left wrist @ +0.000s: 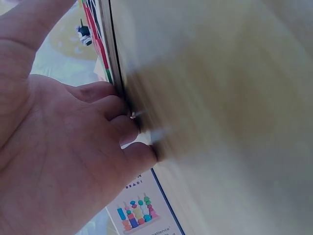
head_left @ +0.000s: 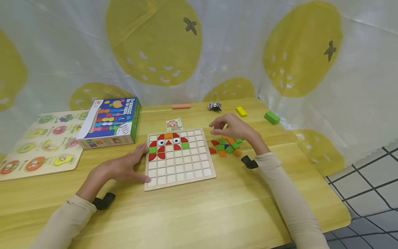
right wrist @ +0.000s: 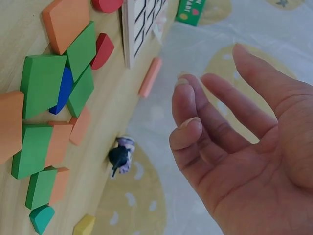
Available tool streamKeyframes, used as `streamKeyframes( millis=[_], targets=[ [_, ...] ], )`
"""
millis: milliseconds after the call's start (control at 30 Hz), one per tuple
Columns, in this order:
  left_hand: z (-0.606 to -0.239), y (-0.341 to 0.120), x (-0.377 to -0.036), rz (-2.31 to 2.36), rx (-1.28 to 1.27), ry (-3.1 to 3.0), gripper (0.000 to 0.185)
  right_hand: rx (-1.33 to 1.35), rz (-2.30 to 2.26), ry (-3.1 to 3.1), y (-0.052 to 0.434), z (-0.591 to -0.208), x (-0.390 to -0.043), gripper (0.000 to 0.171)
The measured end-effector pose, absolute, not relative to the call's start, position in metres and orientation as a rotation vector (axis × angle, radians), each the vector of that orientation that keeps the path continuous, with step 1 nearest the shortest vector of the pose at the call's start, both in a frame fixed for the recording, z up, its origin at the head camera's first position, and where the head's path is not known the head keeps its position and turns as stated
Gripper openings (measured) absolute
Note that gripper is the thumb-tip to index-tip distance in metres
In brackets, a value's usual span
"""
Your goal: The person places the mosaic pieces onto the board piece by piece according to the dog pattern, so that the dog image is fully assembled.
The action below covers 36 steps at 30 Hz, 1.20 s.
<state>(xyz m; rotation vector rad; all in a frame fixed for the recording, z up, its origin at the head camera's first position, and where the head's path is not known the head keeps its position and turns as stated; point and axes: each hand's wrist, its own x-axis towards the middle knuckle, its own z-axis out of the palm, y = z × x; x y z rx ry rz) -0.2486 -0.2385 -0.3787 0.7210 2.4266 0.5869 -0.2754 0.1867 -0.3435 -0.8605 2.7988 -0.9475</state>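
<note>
A wooden grid board (head_left: 186, 166) lies in the middle of the table, with red, green and orange tiles forming a face with two eyes in its top left part. My left hand (head_left: 138, 163) rests flat against the board's left edge, fingers (left wrist: 105, 93) touching the rim, and it holds nothing. A loose pile of green, orange, red and blue tiles (head_left: 228, 146) (right wrist: 49, 83) lies right of the board. Just above that pile hovers my right hand (head_left: 230, 127) (right wrist: 234, 127), its fingers relaxed and empty.
A colourful toy box (head_left: 109, 121) (left wrist: 139, 213) and a fruit peg puzzle (head_left: 40, 145) lie at the left. A small pattern card (head_left: 174, 124) sits behind the board. At the back are a pink block (head_left: 181, 106), a small figure (head_left: 214, 106) (right wrist: 120, 156), a yellow block (head_left: 240, 111) and a green block (head_left: 272, 117).
</note>
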Motion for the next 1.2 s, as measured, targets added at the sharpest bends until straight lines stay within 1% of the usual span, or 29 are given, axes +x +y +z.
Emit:
streamKeyframes(
  millis=[267, 533, 767, 1067, 1200],
  targets=[
    [-0.378, -0.240, -0.251, 0.572, 0.704, 2.410, 0.133, -0.842, -0.942, 2.772, 0.189, -0.348, -0.280, 0.031],
    [-0.375, -0.234, -0.255, 0.548, 0.729, 2.412, 0.130, -0.799, -0.965, 2.781, 0.201, -0.351, -0.286, 0.034],
    [-0.373, -0.228, -0.256, 0.543, 0.736, 2.410, 0.129, -0.700, -0.967, 2.770, 0.212, -0.359, -0.287, 0.037],
    [-0.378, -0.231, -0.257, 0.526, 0.694, 2.449, 0.145, -0.662, -0.948, 2.724, 0.225, -0.375, -0.290, 0.036],
    [-0.378, -0.233, -0.259, 0.526, 0.688, 2.444, 0.148, -0.634, -0.943, 2.708, 0.228, -0.379, -0.295, 0.037]
  ],
)
